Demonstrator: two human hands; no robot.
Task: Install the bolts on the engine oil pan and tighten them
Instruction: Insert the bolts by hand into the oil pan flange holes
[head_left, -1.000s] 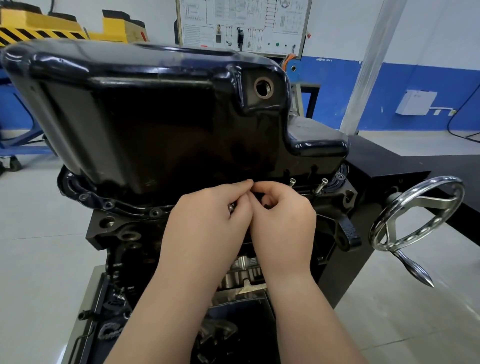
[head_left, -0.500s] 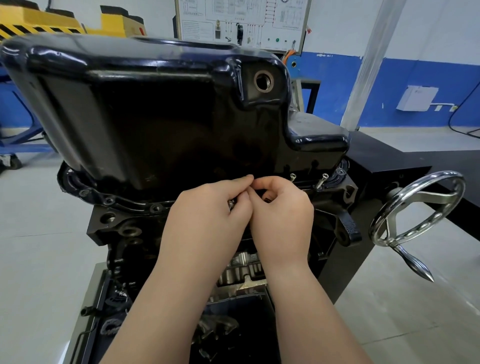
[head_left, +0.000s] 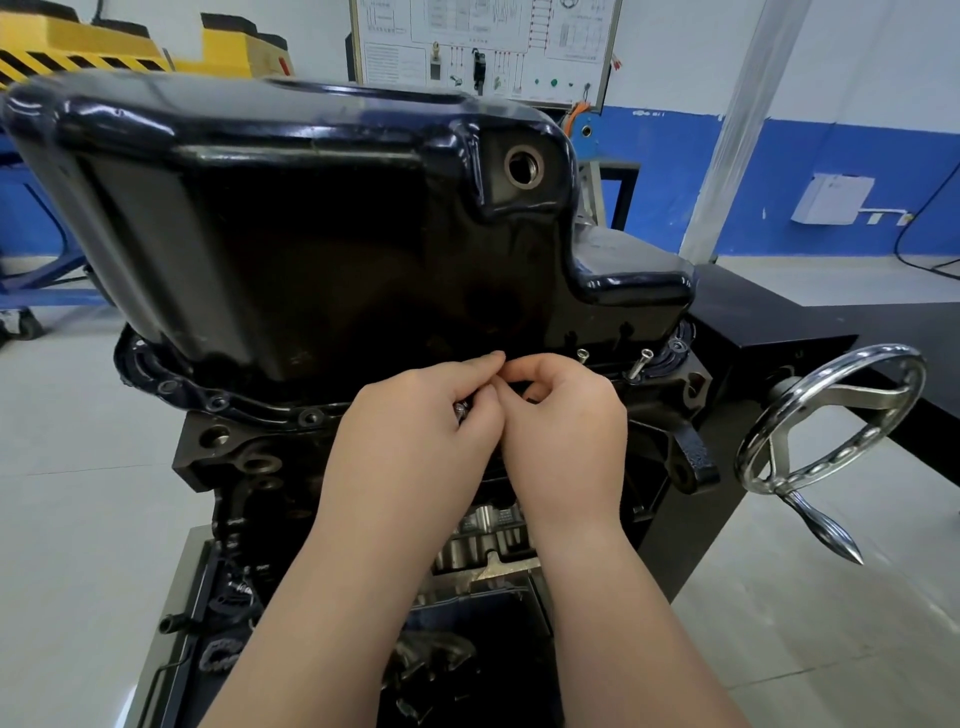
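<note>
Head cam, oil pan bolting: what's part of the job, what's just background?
Job: oil pan, standing bolts, spare bolts in left hand, right hand, empty flange holes.
Background: handwheel, wiring board, yellow equipment, wall box.

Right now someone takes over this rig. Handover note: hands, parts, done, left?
Left hand: grip curled round a loose bolt, metal just showing by the thumb.
Right hand: fingertips pinched at the middle of the oil pan flange; what they pinch is hidden.
Done: pan sits on the engine block; two started bolts at the right end, standing proud.
Left: flange holes on the left show empty. Fill them, then tighten all. No tool in view.
</note>
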